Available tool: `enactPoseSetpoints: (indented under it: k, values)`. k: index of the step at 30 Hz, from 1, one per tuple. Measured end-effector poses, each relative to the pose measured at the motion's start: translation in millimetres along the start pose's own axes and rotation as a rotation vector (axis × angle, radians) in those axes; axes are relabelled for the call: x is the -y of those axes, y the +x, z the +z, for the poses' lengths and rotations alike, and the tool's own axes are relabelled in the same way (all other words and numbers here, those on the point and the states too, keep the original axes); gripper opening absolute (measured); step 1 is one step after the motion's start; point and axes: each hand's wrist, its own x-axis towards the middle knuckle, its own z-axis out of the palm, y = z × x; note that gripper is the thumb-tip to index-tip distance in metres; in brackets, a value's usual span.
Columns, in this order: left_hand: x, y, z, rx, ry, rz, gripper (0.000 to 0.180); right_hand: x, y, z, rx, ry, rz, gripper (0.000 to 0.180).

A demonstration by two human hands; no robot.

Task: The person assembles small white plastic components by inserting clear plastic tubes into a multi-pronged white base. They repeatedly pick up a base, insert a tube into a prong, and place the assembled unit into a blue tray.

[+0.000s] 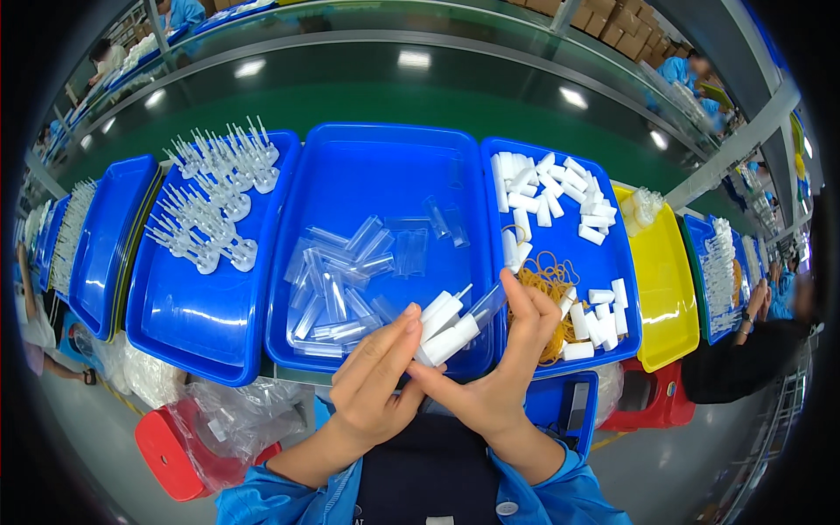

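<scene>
Both hands meet over the front rim of the middle blue tray (350, 171). My left hand (374, 372) and my right hand (499, 367) together grip a small bundle of white spray bottles (444, 328), some with clear caps pointing up and right. Fingers of the right hand stand upright behind the bundle. Loose clear plastic caps (346, 276) lie in the middle tray just beyond my hands.
The left blue tray (188, 319) holds white spray nozzles with thin tubes (214, 192). The right blue tray (612, 271) holds white bottles (551, 197) and tan rubber bands (547, 284). A yellow tray (665, 289) sits further right. Red stools (171, 451) and plastic bags lie below. Other workers sit at both sides.
</scene>
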Motion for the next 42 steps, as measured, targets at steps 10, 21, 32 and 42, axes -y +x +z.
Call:
enactPoseSetpoints:
  k: [10, 21, 32, 42]
  values:
    - [2.6, -2.0, 3.2, -0.038, 0.004, 0.016, 0.05, -2.3, 1.6, 5.8, -0.071, -0.163, -0.219, 0.074]
    - [17.9, 4.3, -29.6, -0.135, -0.23, -0.303, 0.046, -30.7, 76.9, -13.7, 0.515, -0.175, -0.273, 0.034]
    - [20.4, -3.6, -28.5, -0.158, -0.724, -0.612, 0.036, -75.7, 102.5, 47.4, 0.502, -0.217, -0.412, 0.013]
    - [15.6, 0.8, -26.1, -0.077, -0.799, -0.615, 0.048, -67.6, 98.3, 35.6, 0.77, -0.332, -0.353, 0.017]
